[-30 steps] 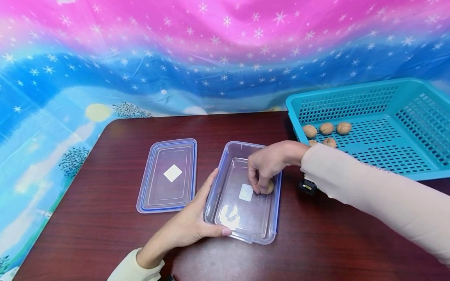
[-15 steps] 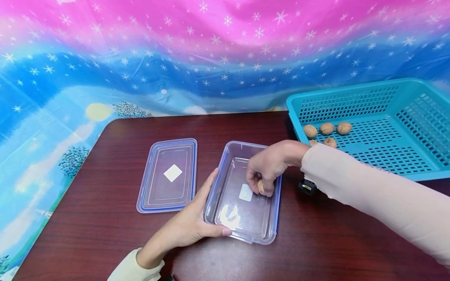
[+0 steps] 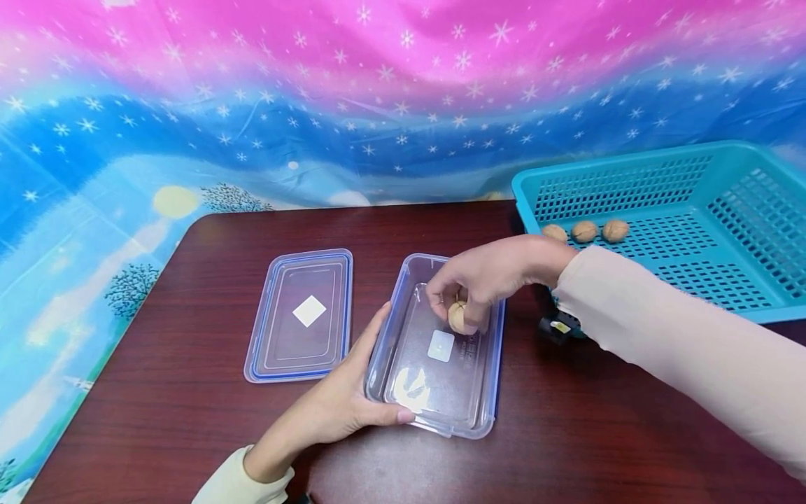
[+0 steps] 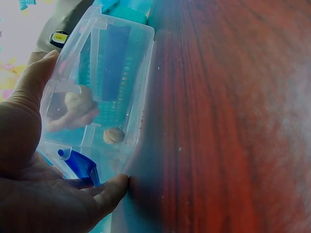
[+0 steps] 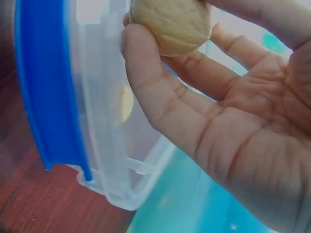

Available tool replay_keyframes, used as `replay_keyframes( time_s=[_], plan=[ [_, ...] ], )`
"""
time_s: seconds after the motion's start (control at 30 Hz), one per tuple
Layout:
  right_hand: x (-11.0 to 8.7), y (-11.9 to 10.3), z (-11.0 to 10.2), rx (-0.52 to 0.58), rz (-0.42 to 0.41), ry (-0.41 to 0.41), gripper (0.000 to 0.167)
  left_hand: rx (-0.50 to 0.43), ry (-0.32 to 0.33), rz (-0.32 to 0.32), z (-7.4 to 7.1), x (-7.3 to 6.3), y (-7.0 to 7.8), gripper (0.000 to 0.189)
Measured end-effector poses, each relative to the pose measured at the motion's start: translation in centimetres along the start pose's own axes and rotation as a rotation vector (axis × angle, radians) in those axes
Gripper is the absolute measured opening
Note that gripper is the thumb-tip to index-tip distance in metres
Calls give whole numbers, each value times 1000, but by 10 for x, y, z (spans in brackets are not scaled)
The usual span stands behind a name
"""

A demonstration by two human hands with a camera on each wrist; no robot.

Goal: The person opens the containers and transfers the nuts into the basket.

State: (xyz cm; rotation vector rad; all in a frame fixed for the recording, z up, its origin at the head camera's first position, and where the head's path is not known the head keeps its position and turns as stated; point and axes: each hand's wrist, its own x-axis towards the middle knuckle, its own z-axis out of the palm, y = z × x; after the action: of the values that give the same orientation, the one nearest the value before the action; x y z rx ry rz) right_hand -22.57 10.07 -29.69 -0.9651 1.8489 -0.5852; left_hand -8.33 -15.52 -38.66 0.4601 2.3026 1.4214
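Observation:
A walnut (image 3: pixel 462 317) is pinched between the thumb and fingers of my right hand (image 3: pixel 494 276), over the inside of a clear plastic food container (image 3: pixel 409 371). The right wrist view shows the walnut (image 5: pixel 172 24) close up, at the fingertips beside the container wall. My left hand (image 3: pixel 346 399) grips the container's near left corner, thumb across the near rim and fingers along the left side. Through the clear plastic in the left wrist view, a second walnut shape (image 4: pixel 113 135) shows below the held one. My right hand hides part of the container's far right side.
A clear lid (image 3: pixel 277 315) with a blue seal lies left of the container. At the back right stands a turquoise basket (image 3: pixel 693 220) with several walnuts (image 3: pixel 584 231) at its left end. A patterned cloth (image 3: pixel 378 126) hangs behind the dark red table (image 3: pixel 189 301).
My right hand has risen from the container's bottom and shifted slightly toward the far side, taking the walnut along. The left hand, container and lid have stayed in place.

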Motion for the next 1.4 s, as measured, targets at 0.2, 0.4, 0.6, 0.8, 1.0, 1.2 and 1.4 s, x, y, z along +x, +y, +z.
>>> replay_keyframes(
  time_s=[0.2, 0.4, 0.6, 0.8, 1.0, 1.2, 1.4],
  plan=[
    [-16, -4, -10, -37, -64, 67, 22, -10, 1, 4, 0, -1, -1, 132],
    [-45, -4, -23, -60, -16, 162, 19, -16, 5, 2, -1, 0, -2, 133],
    [-78, 5, -30, -63, 76, 302, 27, -21, 3, -6, -1, -1, -2, 133],
    [-111, 25, -36, 71, 156, 367, 33, -22, -1, -10, -1, 0, -2, 133],
    [-139, 63, -44, 66, 123, 449, 35, -32, -3, -6, -1, 0, -2, 133],
    [-158, 109, -49, 39, 171, 543, 36, -28, 2, -8, -1, -1, -2, 133],
    [-172, 139, -52, 95, 209, 530, 39, -28, 2, -1, -1, 0, -2, 133]
  ],
)
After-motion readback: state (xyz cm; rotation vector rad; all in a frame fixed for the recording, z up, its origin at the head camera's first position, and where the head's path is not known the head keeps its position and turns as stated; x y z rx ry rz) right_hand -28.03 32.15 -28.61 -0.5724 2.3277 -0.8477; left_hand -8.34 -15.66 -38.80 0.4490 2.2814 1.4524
